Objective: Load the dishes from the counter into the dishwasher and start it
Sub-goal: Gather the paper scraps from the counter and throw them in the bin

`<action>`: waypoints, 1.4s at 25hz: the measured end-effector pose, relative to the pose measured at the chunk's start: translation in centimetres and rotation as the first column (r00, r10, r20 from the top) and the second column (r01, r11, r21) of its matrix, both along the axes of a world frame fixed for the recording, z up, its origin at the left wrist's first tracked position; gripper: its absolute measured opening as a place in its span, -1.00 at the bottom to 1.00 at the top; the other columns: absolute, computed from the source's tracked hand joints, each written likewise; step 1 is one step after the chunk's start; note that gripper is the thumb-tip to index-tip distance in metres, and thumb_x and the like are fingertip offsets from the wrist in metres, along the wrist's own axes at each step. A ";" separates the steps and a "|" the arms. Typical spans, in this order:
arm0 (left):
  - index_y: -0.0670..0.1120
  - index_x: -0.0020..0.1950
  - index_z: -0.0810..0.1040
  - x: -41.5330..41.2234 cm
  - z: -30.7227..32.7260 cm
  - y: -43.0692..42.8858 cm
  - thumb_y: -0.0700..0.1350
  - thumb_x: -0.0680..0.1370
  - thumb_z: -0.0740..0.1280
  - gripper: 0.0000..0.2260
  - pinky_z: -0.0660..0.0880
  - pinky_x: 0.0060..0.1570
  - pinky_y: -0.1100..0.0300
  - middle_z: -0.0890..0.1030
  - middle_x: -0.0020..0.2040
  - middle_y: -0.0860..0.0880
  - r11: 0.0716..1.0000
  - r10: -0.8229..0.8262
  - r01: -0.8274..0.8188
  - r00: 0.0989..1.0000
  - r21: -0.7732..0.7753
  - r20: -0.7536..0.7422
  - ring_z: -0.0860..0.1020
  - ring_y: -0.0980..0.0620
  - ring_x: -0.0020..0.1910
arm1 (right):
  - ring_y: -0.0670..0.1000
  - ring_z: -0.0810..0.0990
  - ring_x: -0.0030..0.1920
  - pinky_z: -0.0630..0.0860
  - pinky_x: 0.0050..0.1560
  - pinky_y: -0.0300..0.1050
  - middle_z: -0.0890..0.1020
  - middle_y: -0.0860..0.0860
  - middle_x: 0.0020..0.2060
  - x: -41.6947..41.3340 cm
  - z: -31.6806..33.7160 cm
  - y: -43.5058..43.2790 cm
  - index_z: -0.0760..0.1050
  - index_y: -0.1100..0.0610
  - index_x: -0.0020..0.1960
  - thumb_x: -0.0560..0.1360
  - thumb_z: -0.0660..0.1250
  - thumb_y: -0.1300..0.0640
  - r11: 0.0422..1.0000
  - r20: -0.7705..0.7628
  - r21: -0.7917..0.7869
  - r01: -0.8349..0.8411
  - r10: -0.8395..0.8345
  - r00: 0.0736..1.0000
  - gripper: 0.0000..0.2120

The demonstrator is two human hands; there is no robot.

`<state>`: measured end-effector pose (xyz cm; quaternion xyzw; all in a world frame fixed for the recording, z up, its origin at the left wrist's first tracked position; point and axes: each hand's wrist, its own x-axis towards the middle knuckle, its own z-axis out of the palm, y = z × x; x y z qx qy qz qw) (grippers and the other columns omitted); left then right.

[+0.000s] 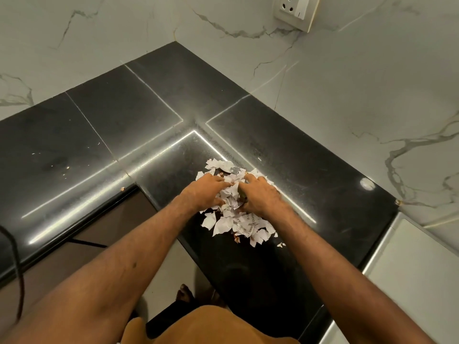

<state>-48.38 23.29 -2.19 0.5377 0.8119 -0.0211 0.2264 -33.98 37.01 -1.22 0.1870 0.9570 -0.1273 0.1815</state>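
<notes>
A heap of torn white paper scraps, some with printed text, lies on the black stone counter near its inner corner. My left hand lies on the left side of the heap with its fingers curled into the scraps. My right hand lies on the right side, fingers curled down into the paper too. The two hands face each other with scraps bunched between them. No dishes or dishwasher are in view.
The L-shaped counter meets marble-look walls at the back and right. A wall socket sits high up. A few crumbs dot the left counter. A dark cable hangs at the left edge. A white surface adjoins at right.
</notes>
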 end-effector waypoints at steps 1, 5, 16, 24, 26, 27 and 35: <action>0.07 0.53 0.43 0.2 0.1 0.3 0.00 0.58 0.45 -0.48 0.46 0.39 -0.08 0.53 0.43 -0.04 1.000 -0.002 0.002 1.000 0.020 -0.007 0.46 -0.05 0.42 | 0.10 0.44 0.30 0.55 0.25 0.14 0.47 0.02 0.31 0.0 0.0 -0.1 0.52 -0.02 0.25 0.44 0.53 -0.21 1.000 -0.033 0.008 0.005 -0.005 0.999 -0.52; -0.03 0.29 0.62 1.1 0.3 1.3 -0.14 0.61 0.37 -0.75 0.59 0.17 -0.05 0.69 0.09 -0.10 0.999 0.023 -0.021 0.999 0.045 -0.046 0.64 -0.09 0.13 | 0.06 0.56 0.14 0.60 0.16 0.04 0.58 0.01 0.08 -0.3 -0.9 -0.4 0.61 0.06 0.17 0.54 0.48 -0.03 0.999 -0.154 0.006 0.053 -0.051 0.987 -0.73; -0.15 0.07 0.63 3.0 1.5 3.0 -0.24 0.61 0.33 -0.90 0.57 -0.03 0.01 0.62 -0.01 -0.18 0.990 0.143 -0.142 0.986 0.019 -0.088 0.64 -0.20 0.02 | -0.11 0.50 -0.28 0.49 -0.15 -0.19 0.54 -0.07 -0.31 -0.6 0.4 -0.9 0.61 0.07 -0.16 0.59 0.42 0.19 0.976 -0.206 -0.093 0.197 -0.212 0.955 -0.85; -0.07 -0.14 0.69 2.7 6.1 5.6 -0.02 0.51 0.54 -0.86 0.59 -0.17 0.12 0.62 -0.26 -0.03 0.894 0.400 -0.420 0.906 0.160 0.143 0.63 -0.05 -0.20 | 0.11 0.65 -0.16 0.69 -0.10 0.04 0.66 0.07 -0.19 -1.6 6.3 1.3 0.63 0.11 -0.19 0.50 0.35 0.39 0.917 -0.187 -0.009 0.399 -0.393 0.900 -0.78; -0.11 -0.13 0.71 2.9 7.4 6.0 -0.04 0.50 0.53 -0.85 0.66 -0.14 0.08 0.67 -0.24 -0.06 0.859 0.435 -0.473 0.876 0.196 0.209 0.65 -0.05 -0.22 | 0.12 0.63 -0.16 0.67 -0.12 0.04 0.67 0.09 -0.14 -2.1 7.6 1.4 0.67 0.14 -0.08 0.50 0.31 0.43 0.890 -0.215 -0.001 0.456 -0.446 0.869 -0.75; -0.14 -0.14 0.71 3.0 8.0 5.9 -0.04 0.50 0.52 -0.84 0.68 -0.14 0.05 0.68 -0.24 -0.08 0.849 0.443 -0.486 0.868 0.207 0.224 0.67 -0.06 -0.21 | 0.11 0.63 -0.15 0.66 -0.12 0.03 0.67 0.10 -0.12 -2.4 8.0 1.2 0.68 0.14 -0.03 0.52 0.33 0.42 0.881 -0.225 0.001 0.473 -0.460 0.859 -0.76; -0.17 -0.21 0.63 1.6 10.3 1.9 -0.13 0.51 0.47 -0.85 0.49 -0.45 0.22 0.60 -0.32 -0.05 0.723 0.583 -0.648 0.759 0.240 0.289 0.59 0.04 -0.34 | 0.09 0.65 -0.14 0.69 -0.04 0.04 0.62 0.08 -0.17 -5.7 10.6 -4.0 0.66 0.18 0.01 0.55 0.47 0.24 0.871 -0.245 -0.014 0.490 -0.478 0.843 -0.95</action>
